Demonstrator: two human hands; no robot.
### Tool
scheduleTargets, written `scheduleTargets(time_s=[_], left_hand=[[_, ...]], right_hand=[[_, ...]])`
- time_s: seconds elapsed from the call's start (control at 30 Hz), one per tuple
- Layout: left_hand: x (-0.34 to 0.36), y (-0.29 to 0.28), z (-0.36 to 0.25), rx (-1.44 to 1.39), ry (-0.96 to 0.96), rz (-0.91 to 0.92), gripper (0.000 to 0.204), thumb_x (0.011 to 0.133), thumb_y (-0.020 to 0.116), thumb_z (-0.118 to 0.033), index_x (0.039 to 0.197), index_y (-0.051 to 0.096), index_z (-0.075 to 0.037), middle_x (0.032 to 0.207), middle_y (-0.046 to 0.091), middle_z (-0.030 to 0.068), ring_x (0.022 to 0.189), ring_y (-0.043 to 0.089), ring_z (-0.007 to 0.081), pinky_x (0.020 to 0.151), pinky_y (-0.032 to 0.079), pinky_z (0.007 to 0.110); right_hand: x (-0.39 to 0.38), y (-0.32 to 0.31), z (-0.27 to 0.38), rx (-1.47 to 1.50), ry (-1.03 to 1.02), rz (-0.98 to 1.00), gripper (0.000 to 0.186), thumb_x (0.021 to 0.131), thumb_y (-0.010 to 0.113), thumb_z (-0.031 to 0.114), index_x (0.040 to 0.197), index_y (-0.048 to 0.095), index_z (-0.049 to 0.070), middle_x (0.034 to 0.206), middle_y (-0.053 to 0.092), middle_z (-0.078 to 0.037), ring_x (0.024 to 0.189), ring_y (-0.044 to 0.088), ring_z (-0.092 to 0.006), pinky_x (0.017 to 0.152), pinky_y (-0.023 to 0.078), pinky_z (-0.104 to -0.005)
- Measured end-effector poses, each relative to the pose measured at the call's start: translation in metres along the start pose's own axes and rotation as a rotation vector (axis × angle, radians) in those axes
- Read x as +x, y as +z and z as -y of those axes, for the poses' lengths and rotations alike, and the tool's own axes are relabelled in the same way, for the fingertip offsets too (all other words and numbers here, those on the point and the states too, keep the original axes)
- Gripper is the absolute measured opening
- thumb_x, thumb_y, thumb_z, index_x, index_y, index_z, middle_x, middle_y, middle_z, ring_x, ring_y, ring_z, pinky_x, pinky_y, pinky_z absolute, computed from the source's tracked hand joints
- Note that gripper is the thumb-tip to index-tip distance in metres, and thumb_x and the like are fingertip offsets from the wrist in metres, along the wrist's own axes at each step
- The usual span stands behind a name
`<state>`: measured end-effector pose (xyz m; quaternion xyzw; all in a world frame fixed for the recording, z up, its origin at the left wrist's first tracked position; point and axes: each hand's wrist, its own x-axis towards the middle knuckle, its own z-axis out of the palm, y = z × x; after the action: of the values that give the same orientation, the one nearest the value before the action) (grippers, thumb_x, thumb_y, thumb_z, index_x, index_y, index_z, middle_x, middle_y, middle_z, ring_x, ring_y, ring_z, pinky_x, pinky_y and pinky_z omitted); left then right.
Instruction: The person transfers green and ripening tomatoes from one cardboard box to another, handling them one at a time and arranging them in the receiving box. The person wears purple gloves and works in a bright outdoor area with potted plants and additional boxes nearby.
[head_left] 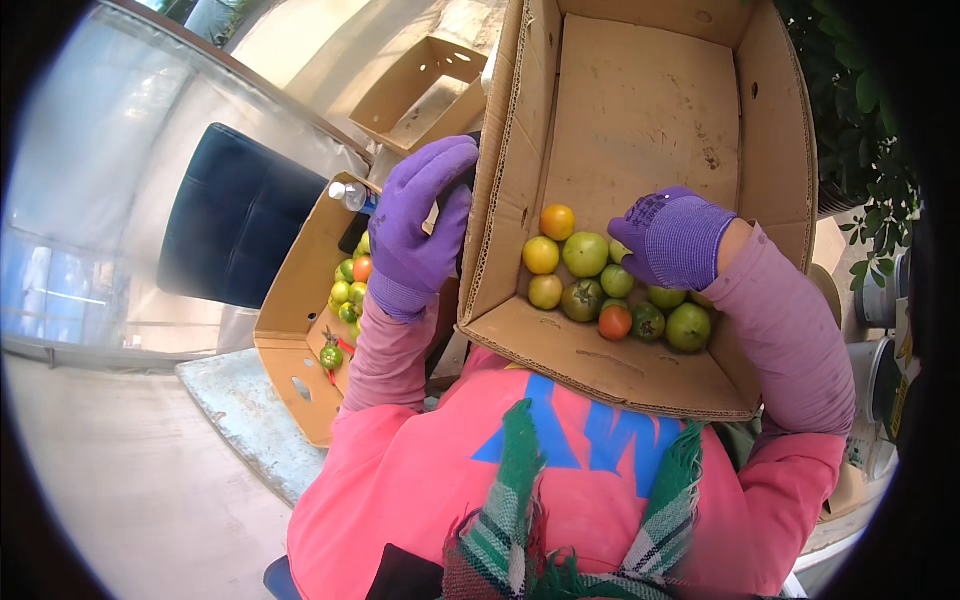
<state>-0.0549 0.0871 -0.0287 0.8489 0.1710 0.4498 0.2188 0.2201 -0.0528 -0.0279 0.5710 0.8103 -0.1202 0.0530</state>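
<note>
Here, with twelve o'clock pointing away from the person, a large cardboard box point(640, 120) stands open in front of the pink shirt point(390, 500), its near wall just beside the chest. Tomatoes point(585, 255) lie loose in its near part, green, yellow, orange and red, while the bare cardboard floor stretches away toward twelve.

The right hand point(680, 238), in a purple glove, is inside the box over the cluster, its fingers point(622, 232) curled down beside a partly hidden green tomato point(618, 252); whether they grasp it I cannot tell. From this hand, an orange tomato point(557, 222) sits at nine o'clock, a red tomato point(615, 322) at seven and a large green tomato point(688, 327) at six.

The left hand point(422, 225), gloved alike, is just outside the box's left wall. Its fingers are bent around toward the thumb near something dark, and I cannot tell whether they grip it. From here, a second box point(288, 355) with more tomatoes lies at eight o'clock, partly over a pale blue table point(235, 410). A clear bottle point(352, 196) with a white cap is at ten, a dark blue seat point(240, 215) at nine, and a smaller cardboard box point(420, 85) at twelve.
</note>
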Motion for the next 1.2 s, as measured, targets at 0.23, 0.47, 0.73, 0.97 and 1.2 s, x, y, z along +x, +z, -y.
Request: scheduleTargets(time_s=[0.23, 0.47, 0.73, 0.97, 1.2], left_hand=[[-0.101, -0.093, 0.182, 0.242, -0.621, 0.012, 0.04, 0.093, 0.072, -0.017, 0.13, 0.068, -0.005, 0.118, 0.072, 0.0159, 0.112, 0.069, 0.0289, 0.099, 0.054, 0.036], [-0.135, -0.075, 0.224, 1.001, -0.827, 0.382, 0.058, 0.084, 0.078, -0.041, 0.135, 0.064, -0.016, 0.132, 0.066, 0.0156, 0.121, 0.063, 0.0367, 0.101, 0.052, 0.047], [-0.151, -0.067, 0.284, 1.05, -1.096, 0.422, 0.056, 0.086, 0.077, -0.044, 0.134, 0.063, -0.019, 0.137, 0.062, 0.0162, 0.125, 0.062, 0.0359, 0.102, 0.052, 0.047], [-0.158, -0.086, 0.289, 0.977, -1.111, 0.348, 0.054, 0.083, 0.081, -0.043, 0.121, 0.069, -0.008, 0.124, 0.068, 0.0241, 0.119, 0.064, 0.0397, 0.1, 0.052, 0.047], [-0.072, -0.066, 0.129, 0.599, -0.382, -0.147, 0.046, 0.09, 0.079, -0.02, 0.129, 0.064, -0.002, 0.123, 0.065, 0.0214, 0.116, 0.062, 0.0367, 0.099, 0.05, 0.044]], right_hand=[[-0.002, -0.009, -0.001, 0.046, -0.082, -0.205, 0.035, 0.087, 0.071, 0.026, 0.111, 0.067, 0.001, 0.082, 0.068, -0.019, 0.08, 0.069, -0.039, 0.076, 0.055, -0.0485], [-0.004, -0.01, -0.002, 0.046, -0.05, -0.176, 0.036, 0.088, 0.071, 0.026, 0.113, 0.068, 0.002, 0.083, 0.068, -0.019, 0.081, 0.069, -0.0391, 0.076, 0.055, -0.0486], [-0.006, -0.009, -0.003, 0.071, -0.066, -0.225, 0.036, 0.088, 0.072, 0.026, 0.115, 0.068, 0.002, 0.084, 0.069, -0.019, 0.081, 0.069, -0.0389, 0.075, 0.056, -0.0478], [-0.003, -0.005, -0.006, 0.021, -0.06, -0.366, 0.034, 0.091, 0.071, 0.029, 0.111, 0.069, 0.002, 0.081, 0.069, -0.019, 0.079, 0.07, -0.038, 0.074, 0.056, -0.0473], [0.01, -0.035, 0.01, 0.116, 0.163, -0.358, 0.036, 0.097, 0.064, 0.037, 0.109, 0.068, 0.004, 0.087, 0.071, -0.02, 0.087, 0.071, -0.0405, 0.078, 0.057, -0.0502]])
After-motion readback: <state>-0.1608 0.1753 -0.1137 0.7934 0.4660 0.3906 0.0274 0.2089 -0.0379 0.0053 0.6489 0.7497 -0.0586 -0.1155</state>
